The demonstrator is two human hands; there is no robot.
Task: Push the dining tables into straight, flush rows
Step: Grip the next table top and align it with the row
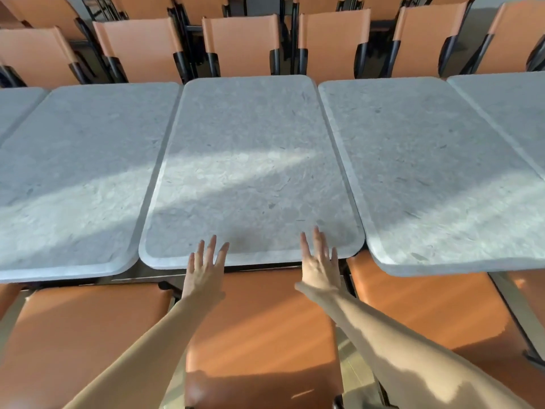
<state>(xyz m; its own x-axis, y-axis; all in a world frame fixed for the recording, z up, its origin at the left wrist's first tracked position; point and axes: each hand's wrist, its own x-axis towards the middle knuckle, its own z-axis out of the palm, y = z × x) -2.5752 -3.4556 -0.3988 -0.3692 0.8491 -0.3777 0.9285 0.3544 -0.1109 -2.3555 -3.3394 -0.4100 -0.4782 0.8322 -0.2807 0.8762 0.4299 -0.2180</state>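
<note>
Grey-marbled middle desk (253,160) under flat, spread left grip (206,268) and right grip (318,267), seemingly touching its near edge; uneven shove could skew it against neighbouring desks.

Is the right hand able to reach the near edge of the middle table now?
Probably yes: the right hand already lies open over the middle table at its near edge, with nothing between them.

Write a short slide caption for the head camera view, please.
Both open hands, left hand and right hand, reach the near edge of the middle table, between neighbouring tables.
</note>
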